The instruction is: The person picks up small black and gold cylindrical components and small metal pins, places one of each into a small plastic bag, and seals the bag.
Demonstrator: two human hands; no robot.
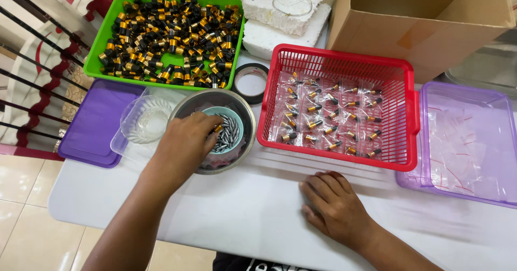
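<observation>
Reaching into the small teal bowl of grey metal pins (pixel 229 132), nested in a round steel bowl (pixel 243 106), left hand (pixel 186 141) fingers curl downward; grip contents cannot be told. Pins lie just right of fingertips. Right hand (pixel 334 203) rests flat, empty, on white worktop (pixel 253 206), farther away.

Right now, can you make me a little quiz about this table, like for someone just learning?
1. True or false: the left hand reaches into the small teal bowl of grey metal pins.
2. Where do the little sealed bags with black and gold parts lie? A) green tray B) red basket C) cardboard box
3. Fill in: the right hand rests flat on the white ____.

Key
1. True. The teal bowl sits inside a metal bowl.
2. B. The green tray holds loose black and gold parts.
3. table, in front of the red basket, holding nothing.
</observation>
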